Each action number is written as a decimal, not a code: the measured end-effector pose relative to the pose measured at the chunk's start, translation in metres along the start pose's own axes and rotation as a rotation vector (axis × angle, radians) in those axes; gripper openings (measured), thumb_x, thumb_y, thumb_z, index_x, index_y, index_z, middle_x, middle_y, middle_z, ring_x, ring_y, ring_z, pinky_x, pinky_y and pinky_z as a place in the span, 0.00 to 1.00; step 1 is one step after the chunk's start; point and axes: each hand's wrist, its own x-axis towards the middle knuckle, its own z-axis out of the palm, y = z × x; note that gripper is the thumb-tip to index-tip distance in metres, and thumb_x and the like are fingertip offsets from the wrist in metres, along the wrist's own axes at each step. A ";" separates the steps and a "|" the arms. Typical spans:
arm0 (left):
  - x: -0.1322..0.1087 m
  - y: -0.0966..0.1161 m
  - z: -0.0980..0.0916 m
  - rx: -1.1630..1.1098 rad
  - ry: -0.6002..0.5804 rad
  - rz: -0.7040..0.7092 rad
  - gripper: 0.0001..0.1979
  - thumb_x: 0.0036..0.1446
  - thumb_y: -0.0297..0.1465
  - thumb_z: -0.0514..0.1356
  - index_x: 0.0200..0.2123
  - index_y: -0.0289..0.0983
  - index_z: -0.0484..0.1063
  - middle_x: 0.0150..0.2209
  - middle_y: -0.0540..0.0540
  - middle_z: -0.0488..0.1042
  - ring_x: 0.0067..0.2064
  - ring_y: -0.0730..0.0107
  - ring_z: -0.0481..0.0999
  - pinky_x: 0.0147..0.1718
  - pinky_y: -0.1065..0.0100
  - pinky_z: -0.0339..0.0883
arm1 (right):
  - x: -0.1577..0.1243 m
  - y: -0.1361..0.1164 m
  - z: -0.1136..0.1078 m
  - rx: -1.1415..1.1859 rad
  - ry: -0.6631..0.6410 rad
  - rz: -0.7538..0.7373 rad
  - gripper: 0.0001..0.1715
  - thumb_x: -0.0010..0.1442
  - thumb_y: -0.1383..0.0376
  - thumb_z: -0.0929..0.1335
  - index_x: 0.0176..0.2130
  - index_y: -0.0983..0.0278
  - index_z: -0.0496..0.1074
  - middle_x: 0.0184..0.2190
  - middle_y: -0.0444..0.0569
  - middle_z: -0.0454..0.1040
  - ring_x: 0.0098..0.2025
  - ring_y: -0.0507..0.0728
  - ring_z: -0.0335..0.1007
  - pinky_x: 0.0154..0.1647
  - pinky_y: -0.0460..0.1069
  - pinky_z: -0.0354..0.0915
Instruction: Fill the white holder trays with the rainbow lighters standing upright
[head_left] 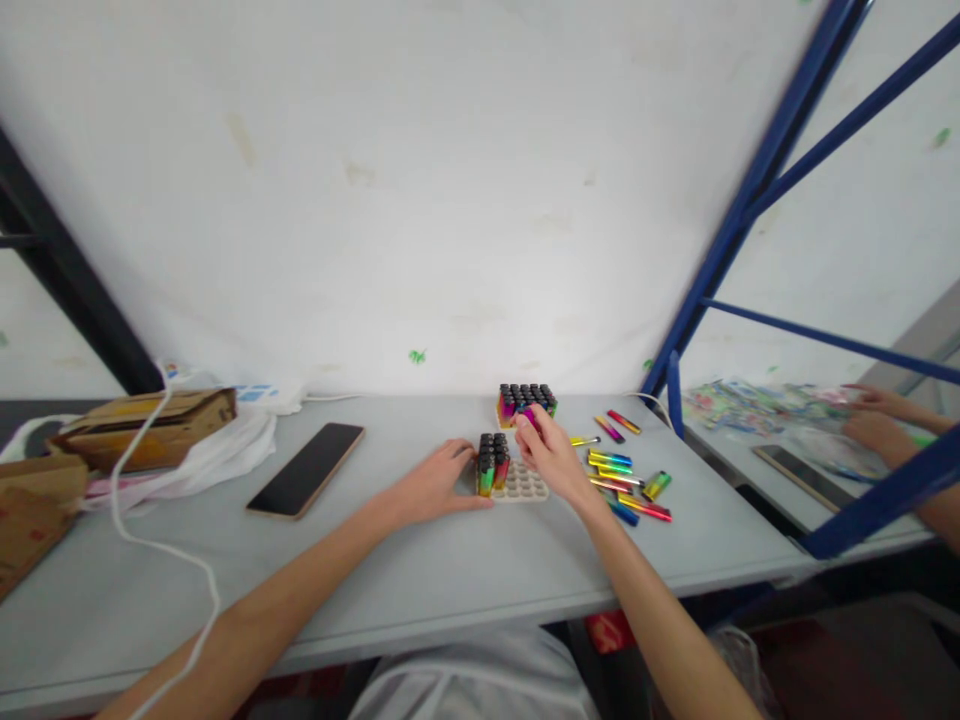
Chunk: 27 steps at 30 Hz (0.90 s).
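Note:
A pale tray with round holes lies on the table, and several shiny coloured lighters with black tops stand upright in its left part. My left hand rests at the tray's left edge, thumb and fingers apart around that corner. Over the tray's far right part, my right hand is closed on a purple lighter, mostly hidden by the fingers. Behind it stands a full block of upright lighters. To the right, several loose lighters lie scattered in many colours.
A dark phone lies to the left. Beyond it are cardboard boxes, a white plastic bag and a white cable. A blue metal frame stands at right; past it, another person's hands work over plastic packets.

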 end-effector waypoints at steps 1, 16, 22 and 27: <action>0.000 0.000 0.001 -0.003 0.010 0.003 0.34 0.59 0.56 0.70 0.56 0.37 0.75 0.59 0.33 0.74 0.61 0.40 0.76 0.66 0.46 0.69 | -0.001 -0.005 -0.004 -0.028 -0.038 -0.028 0.25 0.75 0.41 0.61 0.40 0.58 0.67 0.26 0.41 0.69 0.26 0.54 0.64 0.30 0.48 0.62; 0.003 -0.003 0.001 0.014 0.003 0.007 0.34 0.58 0.58 0.70 0.56 0.39 0.75 0.56 0.35 0.76 0.60 0.41 0.76 0.62 0.48 0.71 | -0.007 -0.026 -0.033 -0.274 -0.491 -0.105 0.21 0.73 0.48 0.69 0.42 0.61 0.82 0.31 0.47 0.84 0.32 0.59 0.79 0.35 0.49 0.67; 0.002 -0.002 0.000 0.010 0.001 0.021 0.34 0.59 0.58 0.69 0.56 0.38 0.75 0.57 0.35 0.76 0.60 0.42 0.76 0.62 0.49 0.71 | -0.008 -0.019 -0.031 -0.273 -0.563 -0.064 0.23 0.71 0.47 0.70 0.37 0.61 0.83 0.30 0.48 0.85 0.33 0.61 0.82 0.34 0.49 0.69; 0.003 -0.002 0.000 0.016 0.000 0.011 0.36 0.59 0.59 0.69 0.56 0.37 0.75 0.56 0.34 0.76 0.60 0.41 0.76 0.62 0.48 0.71 | -0.008 -0.023 -0.029 -0.314 -0.531 -0.052 0.25 0.70 0.47 0.71 0.31 0.62 0.81 0.27 0.48 0.84 0.29 0.59 0.79 0.32 0.49 0.67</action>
